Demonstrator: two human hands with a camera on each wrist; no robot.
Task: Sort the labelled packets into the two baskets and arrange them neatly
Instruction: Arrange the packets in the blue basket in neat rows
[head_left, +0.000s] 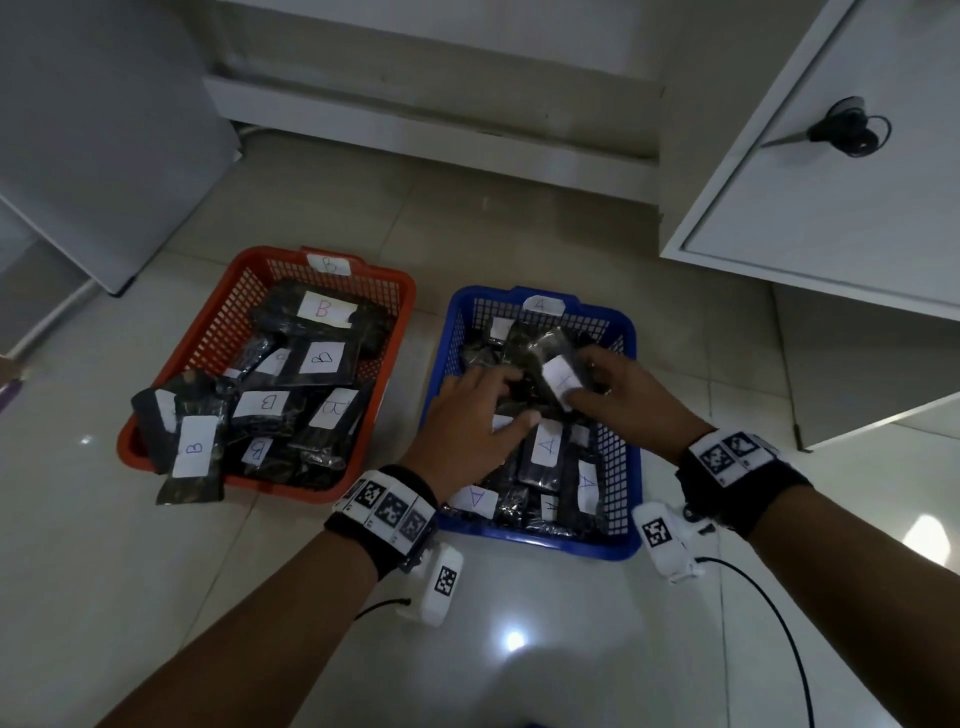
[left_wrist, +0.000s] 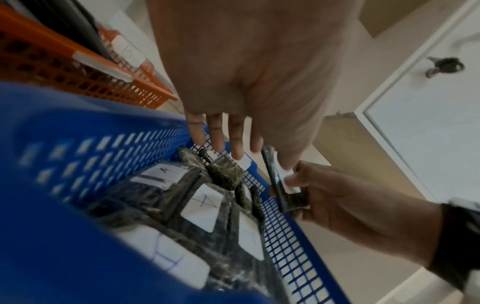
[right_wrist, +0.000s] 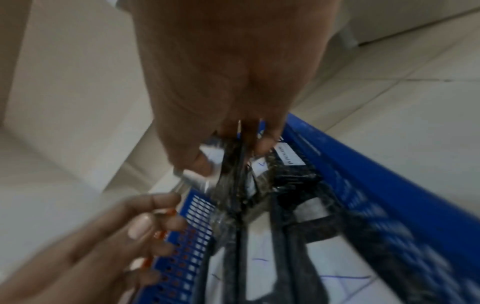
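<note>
The blue basket (head_left: 629, 358) tagged A stands on the floor at right and holds several dark packets with white A labels (head_left: 548, 444). Left of it, the orange basket (head_left: 208, 317) tagged B is full of B packets (head_left: 322, 358); two of them (head_left: 192, 452) hang over its near-left rim. My right hand (head_left: 584, 384) pinches a dark labelled packet (head_left: 558, 384) above the blue basket's middle; the right wrist view shows its thumb and fingers on the packet (right_wrist: 233, 164). My left hand (head_left: 498, 400) hovers beside it with fingers straight (left_wrist: 215, 133) and holds nothing.
A white cabinet door (head_left: 779, 208) with a key in its lock (head_left: 852, 130) juts in at the upper right. A white unit (head_left: 104, 156) stands at the upper left. A black cable (head_left: 779, 623) trails from my right wrist over the tiled floor (head_left: 519, 218).
</note>
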